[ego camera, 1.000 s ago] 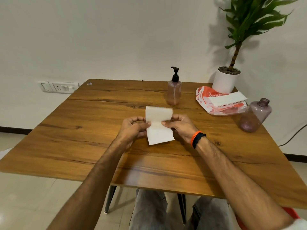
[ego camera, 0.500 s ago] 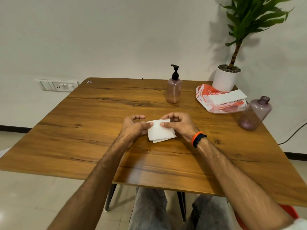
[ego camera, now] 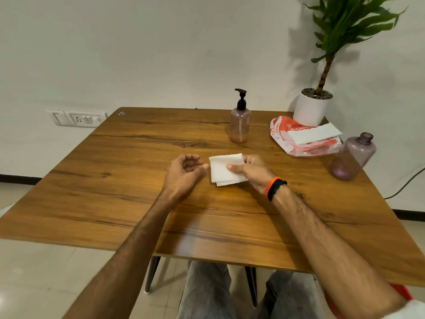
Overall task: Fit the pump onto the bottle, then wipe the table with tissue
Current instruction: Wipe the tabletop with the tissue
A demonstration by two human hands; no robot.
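Observation:
A pink translucent bottle [ego camera: 240, 124] with a black pump [ego camera: 241, 99] fitted on top stands upright at the back middle of the wooden table [ego camera: 115, 180]. A folded white tissue [ego camera: 222, 171] is held just above the table's middle. My right hand [ego camera: 250, 172] pinches its right side between thumb and fingers. My left hand [ego camera: 184, 173] hovers just left of the tissue with loosely curled fingers and holds nothing.
An orange and white tissue pack [ego camera: 303, 140] with a loose sheet on it lies at the back right. A white pot with a green plant [ego camera: 312, 109] stands behind it. A second purple bottle [ego camera: 353, 157] without a cap stands tilted near the right edge.
The tissue went from a long upright strip to a small folded square. My left hand has let go of it and drawn slightly away; my right hand alone holds it now.

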